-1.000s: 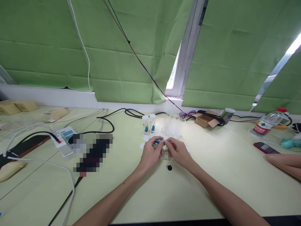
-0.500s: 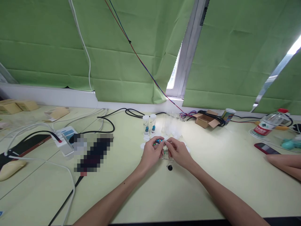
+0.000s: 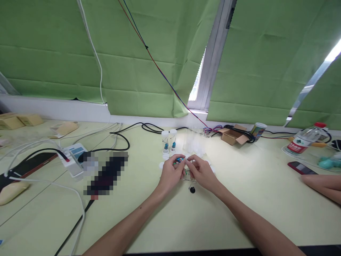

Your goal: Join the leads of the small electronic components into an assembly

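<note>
At the middle of the table, my left hand (image 3: 172, 173) and my right hand (image 3: 203, 173) meet with their fingertips pinched together. Small blue parts (image 3: 178, 160) show between the left thumb and fingers, but what each pinch holds is too small and covered to name. Beneath the hands lies a clear piece with thin edges and small green bits, mostly hidden. A round black part (image 3: 192, 190) sits just in front of it. Behind my left hand stand two clear tubes with white tops (image 3: 165, 134), blue pieces and thin wires inside them.
An opened cardboard box (image 3: 233, 136) and a printed can (image 3: 258, 131) stand at the back. To the right are a water bottle (image 3: 302, 140), a phone (image 3: 301, 168) and another person's arm (image 3: 323, 185). A power strip (image 3: 73, 161) with cables and a mouse (image 3: 13, 192) lie left.
The right fingertips have shifted very slightly left, toward the left thumb. Otherwise the hands and the things about them stay in place.
</note>
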The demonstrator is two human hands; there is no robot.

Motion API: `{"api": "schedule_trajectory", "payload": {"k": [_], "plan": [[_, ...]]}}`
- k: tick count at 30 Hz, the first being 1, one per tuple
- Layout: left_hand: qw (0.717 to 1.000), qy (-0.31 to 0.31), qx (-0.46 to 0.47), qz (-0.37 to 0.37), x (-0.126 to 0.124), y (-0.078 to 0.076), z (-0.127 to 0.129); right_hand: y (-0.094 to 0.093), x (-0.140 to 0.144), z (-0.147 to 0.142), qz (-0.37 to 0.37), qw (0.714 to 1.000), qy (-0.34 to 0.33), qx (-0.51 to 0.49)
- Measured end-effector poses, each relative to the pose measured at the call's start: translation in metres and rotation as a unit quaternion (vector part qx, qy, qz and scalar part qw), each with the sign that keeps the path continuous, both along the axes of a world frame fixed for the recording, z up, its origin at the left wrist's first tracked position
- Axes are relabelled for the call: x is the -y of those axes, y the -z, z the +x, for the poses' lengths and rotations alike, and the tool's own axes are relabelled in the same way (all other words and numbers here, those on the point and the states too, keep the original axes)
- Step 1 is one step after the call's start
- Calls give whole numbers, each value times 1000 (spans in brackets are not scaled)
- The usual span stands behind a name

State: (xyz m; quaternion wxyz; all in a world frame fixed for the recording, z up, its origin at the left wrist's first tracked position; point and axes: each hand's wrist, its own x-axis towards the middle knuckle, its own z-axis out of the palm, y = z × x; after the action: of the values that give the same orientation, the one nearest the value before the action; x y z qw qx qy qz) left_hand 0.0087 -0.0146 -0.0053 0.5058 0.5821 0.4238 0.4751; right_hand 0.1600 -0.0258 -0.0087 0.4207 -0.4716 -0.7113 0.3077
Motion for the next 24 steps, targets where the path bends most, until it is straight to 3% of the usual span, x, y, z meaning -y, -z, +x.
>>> {"api": "schedule_trajectory", "payload": {"k": [14, 24], "plan": [[1000, 22, -10, 10, 1, 1, 1, -1, -2, 1, 16, 999, 28, 36], [1000, 7, -8, -1, 0, 3, 0, 0, 0, 1, 3, 1000, 9, 16]]}}
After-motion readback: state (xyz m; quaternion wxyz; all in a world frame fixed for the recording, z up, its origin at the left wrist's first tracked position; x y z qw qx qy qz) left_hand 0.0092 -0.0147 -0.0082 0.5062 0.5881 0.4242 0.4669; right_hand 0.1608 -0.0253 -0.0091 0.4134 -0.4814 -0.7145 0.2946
